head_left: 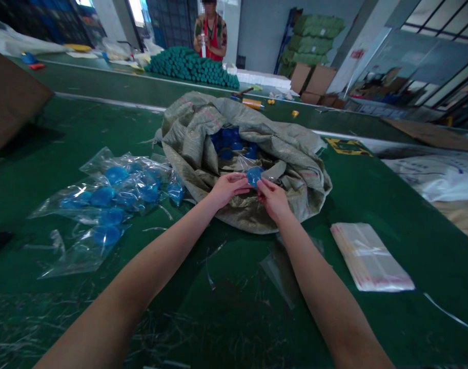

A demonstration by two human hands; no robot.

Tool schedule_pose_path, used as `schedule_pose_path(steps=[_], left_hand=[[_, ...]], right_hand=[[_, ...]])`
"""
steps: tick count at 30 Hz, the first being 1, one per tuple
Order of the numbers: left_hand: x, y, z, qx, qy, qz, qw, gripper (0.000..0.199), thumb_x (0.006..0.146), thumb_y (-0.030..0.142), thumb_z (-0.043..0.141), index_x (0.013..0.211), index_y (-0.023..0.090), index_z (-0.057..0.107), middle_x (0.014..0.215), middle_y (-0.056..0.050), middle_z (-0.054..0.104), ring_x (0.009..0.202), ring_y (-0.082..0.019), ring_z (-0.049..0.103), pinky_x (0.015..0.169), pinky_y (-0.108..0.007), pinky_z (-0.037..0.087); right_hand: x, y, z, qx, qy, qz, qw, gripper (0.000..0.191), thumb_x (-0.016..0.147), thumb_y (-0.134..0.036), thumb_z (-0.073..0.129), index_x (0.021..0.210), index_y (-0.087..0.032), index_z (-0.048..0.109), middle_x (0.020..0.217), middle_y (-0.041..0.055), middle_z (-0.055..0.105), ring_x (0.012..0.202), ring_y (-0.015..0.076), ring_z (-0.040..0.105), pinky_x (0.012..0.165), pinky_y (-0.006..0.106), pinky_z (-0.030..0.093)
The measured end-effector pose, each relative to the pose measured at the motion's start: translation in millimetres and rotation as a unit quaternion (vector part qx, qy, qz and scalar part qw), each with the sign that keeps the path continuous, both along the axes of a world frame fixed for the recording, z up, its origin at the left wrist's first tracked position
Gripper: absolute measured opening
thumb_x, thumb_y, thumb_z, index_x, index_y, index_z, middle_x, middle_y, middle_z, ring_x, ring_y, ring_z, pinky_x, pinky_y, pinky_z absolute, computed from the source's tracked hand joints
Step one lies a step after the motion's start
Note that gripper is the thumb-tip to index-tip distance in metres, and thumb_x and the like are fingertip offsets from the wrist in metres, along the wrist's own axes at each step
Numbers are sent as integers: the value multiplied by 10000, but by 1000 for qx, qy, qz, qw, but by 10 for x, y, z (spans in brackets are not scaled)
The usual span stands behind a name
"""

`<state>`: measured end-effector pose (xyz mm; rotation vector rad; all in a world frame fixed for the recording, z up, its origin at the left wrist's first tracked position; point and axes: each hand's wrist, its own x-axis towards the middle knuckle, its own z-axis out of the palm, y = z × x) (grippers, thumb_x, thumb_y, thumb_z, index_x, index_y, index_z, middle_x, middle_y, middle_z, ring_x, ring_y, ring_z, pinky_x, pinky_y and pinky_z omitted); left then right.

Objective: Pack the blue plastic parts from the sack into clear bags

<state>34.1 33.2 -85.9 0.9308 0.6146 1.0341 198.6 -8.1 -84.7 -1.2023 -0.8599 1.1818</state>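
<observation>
L arm (153, 266) comes up from the btm L & leans in to the mid. R arm (322, 282) comes up from the btm R & leans in too, so the 2 arms make a sort of tent. Both arms are bare. L hand (230, 188) & R hand (272, 197) are close tog., w/ a small gap btwn. L hand has its back up & its fingers (241, 183) point R, a bit bent. R hand points up & L, w/ thumb & 1st finger in a pinch
</observation>
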Motion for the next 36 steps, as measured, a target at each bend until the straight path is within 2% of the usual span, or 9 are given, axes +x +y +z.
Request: schedule_pose_path(steps=[7, 11, 14, 16, 19, 21, 25, 28, 36], left_hand=[[-6, -27, -15, -2, 35, -26, 999, 628, 653, 127, 832, 1209, 164, 542, 963, -66, 731, 810, -199, 734, 739, -305, 585], [-89, 28, 42, 6, 106, -34, 994, 606, 631, 242, 866, 1149, 151, 565, 1010, -110, 718, 861, -221, 717, 775, -353, 569], [-193, 102, 138, 91, 146, 42, 984, 629, 599, 262, 877, 1158, 170, 605, 1157, -120, 687, 1017, -223, 669, 895, -363, 525], [-252, 125, 219, 171, 159, 21, 972, 604, 614, 267, 863, 1170, 178, 643, 1161, -110, 693, 1059, -230, 648, 943, -365, 496], [-287, 111, 319, 258, 218, -43, 940, 373, 682, 324, 811, 1008, 155, 744, 1002, -94, 737, 931, -221, 669, 893, -343, 499], [-283, 93, 340, 279, 252, -27, 926, 259, 698, 340, 792, 875, 152, 772, 892, -75, 743, 826, -201, 664, 818, -310, 503], [-273, 116, 259, 214, 240, 30, 946, 231, 710, 363, 772, 792, 148, 747, 736, -39, 707, 661, -151, 616, 662, -260, 492], [-267, 162, 161, 131, 202, 32, 970, 256, 707, 368, 773, 816, 147, 703, 743, -25, 688, 639, -136, 607, 611, -245, 497], [-167, 216, -14, 91, 206, 97, 969, 117, 798, 277, 658, 809, 169, 615, 797, -15, 671, 672, -144, 615, 568, -248, 507]], right_hand=[[3, -5, 45, 34, -110, -14, 993, 466, 629, -495, 801, 977, -189, 753, 937, 47, 741, 768, 164, 638, 652, 275, 478], [29, -20, 97, 36, -109, 6, 993, 425, 629, -457, 821, 947, -184, 745, 891, 50, 739, 760, 168, 662, 690, 294, 511], [45, -60, 196, 29, -141, 45, 989, 388, 630, -425, 836, 929, -191, 755, 855, 45, 739, 716, 168, 659, 674, 306, 523], [55, -84, 295, 35, -189, 87, 977, 365, 616, -379, 857, 912, -186, 766, 850, 50, 745, 697, 164, 652, 654, 300, 523], [77, -84, 466, 51, -260, 160, 951, 344, 610, -330, 869, 903, -176, 777, 790, 48, 742, 637, 146, 631, 592, 275, 506], [99, -55, 578, 47, -293, 196, 934, 301, 657, -329, 840, 912, -181, 781, 740, 41, 733, 593, 138, 623, 539, 260, 492], [142, 36, 756, 34, -341, 177, 923, 168, 706, -279, 793, 843, -182, 784, 662, 40, 715, 556, 143, 637, 464, 233, 474], [160, 116, 796, 31, -370, 145, 917, 118, 708, -239, 776, 807, -175, 776, 643, 36, 703, 537, 137, 626, 436, 221, 462], [172, 222, 514, 86, -290, 105, 947, 294, 832, -468, 632, 915, -208, 741, 928, 49, 732, 836, 185, 674, 662, 289, 569]])
